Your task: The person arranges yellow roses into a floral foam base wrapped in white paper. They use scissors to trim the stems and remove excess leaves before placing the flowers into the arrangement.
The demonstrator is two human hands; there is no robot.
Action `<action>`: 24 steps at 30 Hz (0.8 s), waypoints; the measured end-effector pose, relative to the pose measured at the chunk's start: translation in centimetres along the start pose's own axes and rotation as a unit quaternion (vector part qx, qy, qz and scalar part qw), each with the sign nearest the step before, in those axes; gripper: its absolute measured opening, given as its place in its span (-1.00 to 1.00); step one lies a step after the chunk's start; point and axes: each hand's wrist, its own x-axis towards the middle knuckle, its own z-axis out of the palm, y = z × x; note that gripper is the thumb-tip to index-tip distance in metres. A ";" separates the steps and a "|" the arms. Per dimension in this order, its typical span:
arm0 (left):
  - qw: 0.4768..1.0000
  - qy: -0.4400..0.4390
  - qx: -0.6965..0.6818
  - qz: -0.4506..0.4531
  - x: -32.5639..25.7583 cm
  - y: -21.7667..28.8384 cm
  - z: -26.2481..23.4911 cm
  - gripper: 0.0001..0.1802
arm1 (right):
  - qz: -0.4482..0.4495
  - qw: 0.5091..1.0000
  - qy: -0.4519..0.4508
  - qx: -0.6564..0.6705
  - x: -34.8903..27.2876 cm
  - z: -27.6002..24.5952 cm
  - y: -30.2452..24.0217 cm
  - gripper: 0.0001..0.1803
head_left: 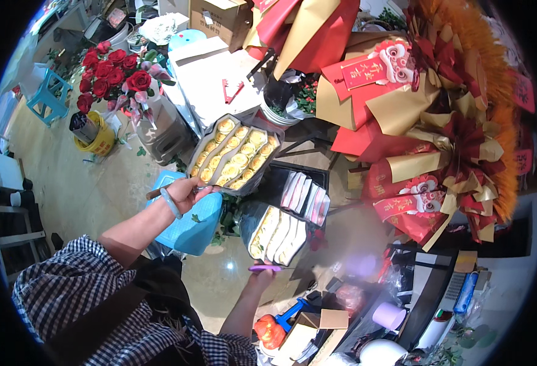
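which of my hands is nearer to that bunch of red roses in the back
Left. Your left hand, holding the edge of the pack of yellow roses, sits below and right of the red roses. Your right hand, with purple scissors, is much farther, lower right.

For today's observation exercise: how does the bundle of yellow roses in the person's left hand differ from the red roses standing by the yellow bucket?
The yellow roses lie packed in rows inside a grey sleeve, gripped by the left hand. The red roses are loose, open blooms, held by nobody. Yellow heads look smaller and tighter. Both are bunches of cut roses.
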 end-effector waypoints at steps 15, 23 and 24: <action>0.998 -0.049 0.028 0.030 -3.9 4.4 -3.0 -0.61 | 0.061 0.991 0.075 -0.093 4.3 5.9 7.0 -0.74; 0.999 -0.036 -0.028 -0.015 -2.1 6.3 -4.1 -0.63 | 0.158 0.978 -0.019 -0.137 4.1 3.2 8.1 -0.81; 0.999 -0.025 -0.036 -0.006 -2.0 6.4 -4.0 -0.64 | 0.174 0.977 -0.031 -0.120 3.3 2.5 8.1 -0.81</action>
